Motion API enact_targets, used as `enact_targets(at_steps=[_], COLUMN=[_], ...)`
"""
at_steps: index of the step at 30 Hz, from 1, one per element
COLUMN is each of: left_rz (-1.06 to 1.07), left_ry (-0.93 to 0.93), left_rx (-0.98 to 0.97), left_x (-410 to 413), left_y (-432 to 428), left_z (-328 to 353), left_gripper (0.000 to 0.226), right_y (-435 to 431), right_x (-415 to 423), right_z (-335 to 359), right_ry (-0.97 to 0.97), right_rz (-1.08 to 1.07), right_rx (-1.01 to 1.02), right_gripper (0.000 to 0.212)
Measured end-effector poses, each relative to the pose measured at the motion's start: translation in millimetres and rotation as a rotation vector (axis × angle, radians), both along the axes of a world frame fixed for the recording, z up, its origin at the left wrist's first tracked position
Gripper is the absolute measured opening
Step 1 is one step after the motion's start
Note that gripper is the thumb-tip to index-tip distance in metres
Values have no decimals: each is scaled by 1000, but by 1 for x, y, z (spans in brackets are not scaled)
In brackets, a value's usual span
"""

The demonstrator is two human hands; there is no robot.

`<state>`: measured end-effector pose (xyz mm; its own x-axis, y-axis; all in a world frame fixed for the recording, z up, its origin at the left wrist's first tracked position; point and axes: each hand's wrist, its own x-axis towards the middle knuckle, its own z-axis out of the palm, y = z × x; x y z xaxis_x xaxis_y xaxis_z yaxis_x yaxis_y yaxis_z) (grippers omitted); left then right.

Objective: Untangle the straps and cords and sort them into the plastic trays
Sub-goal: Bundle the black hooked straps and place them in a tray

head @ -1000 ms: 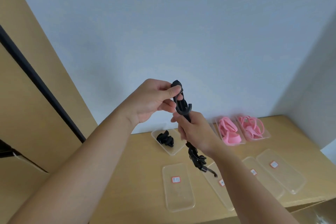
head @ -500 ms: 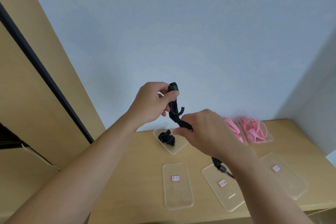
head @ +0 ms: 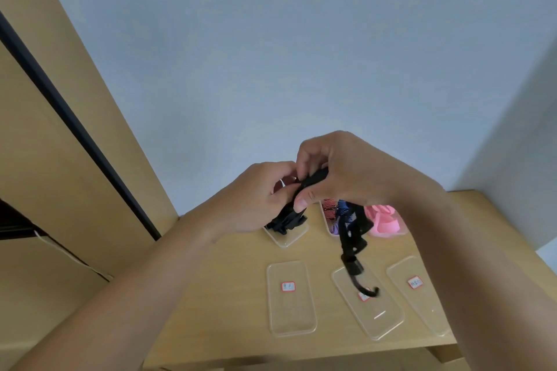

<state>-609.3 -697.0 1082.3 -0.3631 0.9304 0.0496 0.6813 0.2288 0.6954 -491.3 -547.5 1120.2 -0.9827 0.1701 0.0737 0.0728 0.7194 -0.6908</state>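
Both forearms come in from the bottom edge and meet above the tabletop point(head: 235, 295). Nearest on it lie three clear trays in a row, each with a red-edged label: the left tray point(head: 291, 313), the middle tray point(head: 379, 322) and the right tray point(head: 422, 301), the last partly hidden by the right forearm.

A black hook point(head: 366, 292) dangles over the middle tray, in front of its label; whether it touches the tray cannot be told. It ends the black strap point(head: 351, 232), which hangs in loose kinks from under the right palm.

Higher up, the two hands are close together with the strap's upper end between them. The right hand point(head: 346, 172) has its fingers curled over the top of the strap and its thumb point(head: 303, 200) pressed beneath, so it grips the strap. The left hand point(head: 259, 199) has its fingers point(head: 283, 190) bent in round the same end and touches the right hand's fingertips. Only a short dark stretch of strap shows between the hands.

Behind the hands stands a second row. A back tray point(head: 286, 240) holds black straps point(head: 286, 224), just below the left hand. Beside it are striped cords point(head: 329, 208) in red and blue, then pink straps point(head: 384, 221), partly hidden by the hanging strap and the right wrist.

A pale wall point(head: 301, 54) rises behind, with a wooden panel point(head: 45, 159) at the left.
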Motion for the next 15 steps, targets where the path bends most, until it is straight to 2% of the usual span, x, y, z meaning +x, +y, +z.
enact_targets(at_steps=[7, 10, 13, 15], left_rz=[-120, -179, -245, -289], left_ry=[-161, -245, -359, -417], left_rx=[-51, -111, -83, -52], left_x=[-6, -7, -9, -11], left_y=[-8, -7, -6, -7], left_z=[6, 5, 2, -1], left_gripper=[16, 19, 38, 33], right_y=[6, 3, 3, 7], right_x=[-2, -1, -1, -4], right_z=[3, 4, 3, -3], right_ry=[2, 18, 75, 134], right_rz=[16, 55, 48, 26], right_rx=[-12, -31, -74, -85], right_gripper=[42, 42, 45, 49])
